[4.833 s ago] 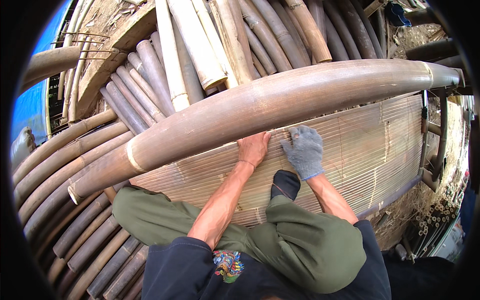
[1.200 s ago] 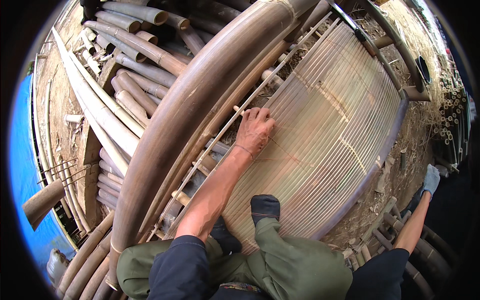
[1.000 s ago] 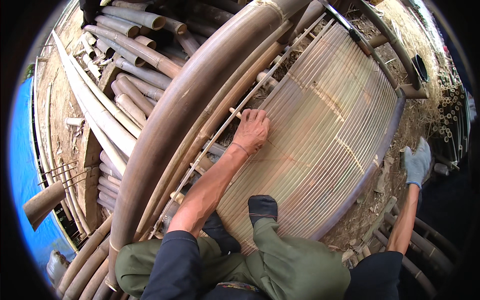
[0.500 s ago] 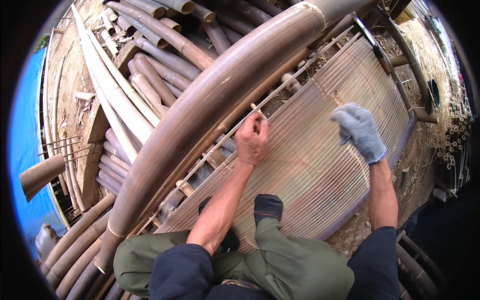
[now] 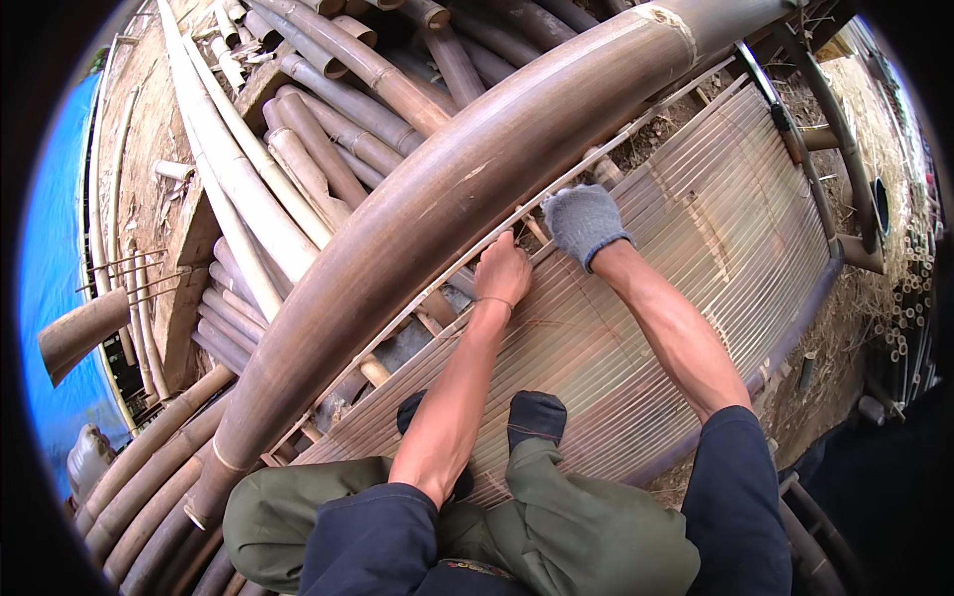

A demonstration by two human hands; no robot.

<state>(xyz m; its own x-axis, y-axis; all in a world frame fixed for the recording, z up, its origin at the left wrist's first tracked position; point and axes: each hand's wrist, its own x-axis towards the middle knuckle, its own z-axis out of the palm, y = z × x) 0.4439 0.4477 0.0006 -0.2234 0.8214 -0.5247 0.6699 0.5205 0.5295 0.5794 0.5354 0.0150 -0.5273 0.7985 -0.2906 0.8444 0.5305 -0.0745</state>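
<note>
Two hands sit just beside each other along the ten-o'clock edge of a wide, pale-brown panel of narrow bamboo slats, its long axis pointing between one and two o'clock. From the bare left hand, the right hand, in a grey knitted glove, lies at two o'clock; the panel spreads toward four o'clock. Both hands' fingertips are hidden, so whether they spread or pinch anything I cannot tell.

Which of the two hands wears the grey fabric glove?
The right hand, at the edge of the slatted tan bamboo panel, wears it. The left hand is bare, with a thin dark cord around its wrist.
</note>
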